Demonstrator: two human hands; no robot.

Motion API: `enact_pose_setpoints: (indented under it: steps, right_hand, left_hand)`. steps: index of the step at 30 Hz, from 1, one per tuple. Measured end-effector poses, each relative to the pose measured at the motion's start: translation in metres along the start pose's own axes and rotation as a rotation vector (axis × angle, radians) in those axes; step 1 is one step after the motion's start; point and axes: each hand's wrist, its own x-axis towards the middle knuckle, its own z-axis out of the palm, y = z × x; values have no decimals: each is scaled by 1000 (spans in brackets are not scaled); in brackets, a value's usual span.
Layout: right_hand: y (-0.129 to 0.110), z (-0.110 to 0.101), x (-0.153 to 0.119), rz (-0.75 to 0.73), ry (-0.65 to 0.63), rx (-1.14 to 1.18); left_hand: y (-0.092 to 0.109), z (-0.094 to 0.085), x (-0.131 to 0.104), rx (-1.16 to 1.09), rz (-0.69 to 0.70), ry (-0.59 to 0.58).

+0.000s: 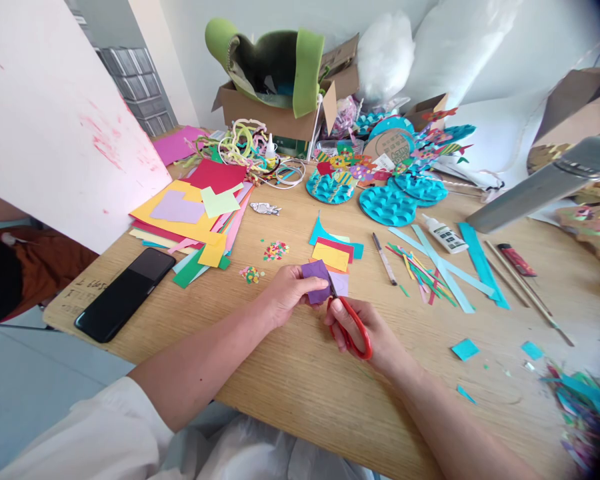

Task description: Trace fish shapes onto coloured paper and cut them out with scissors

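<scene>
Between the fingers and thumb of my left hand (pixel 291 292) is a piece of dark purple paper (pixel 316 272). My right hand (pixel 363 327) is wrapped round the red handles of a pair of scissors (pixel 364 339), whose blades point up and left at the paper's right edge. Just beyond the hands lie a yellow paper piece (pixel 331 255) over red and blue ones, with a light purple piece (pixel 340 283) partly behind the scissors. Small coloured paper dots (pixel 277 251) form a little pile left of these pieces.
Coloured sheets (pixel 180 213) and a black phone (pixel 125 293) lie at the left. Rightward are a pen (pixel 384 259), paper strips (pixel 423 273), a glue bottle (pixel 445 235) and a grey cylinder (pixel 540 187). Blue textured discs (pixel 387 205) and a cardboard box (pixel 275 123) stand at the back.
</scene>
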Motion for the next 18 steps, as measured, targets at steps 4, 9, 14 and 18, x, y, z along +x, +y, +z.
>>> enact_pose_setpoints:
  steps: [4, 9, 14, 18]
  right_hand:
    - [1, -1, 0, 3, 0, -15]
    - [2, -1, 0, 5, -4, -4]
    - [4, -1, 2, 7, -24, 16]
    - [5, -2, 2, 8, -26, 16]
  left_hand:
    - [0, 0, 0, -1, -2, 9]
    - [1, -1, 0, 0, 1, 14]
    - [0, -1, 1, -5, -3, -8]
    - [-1, -1, 0, 0, 0, -12]
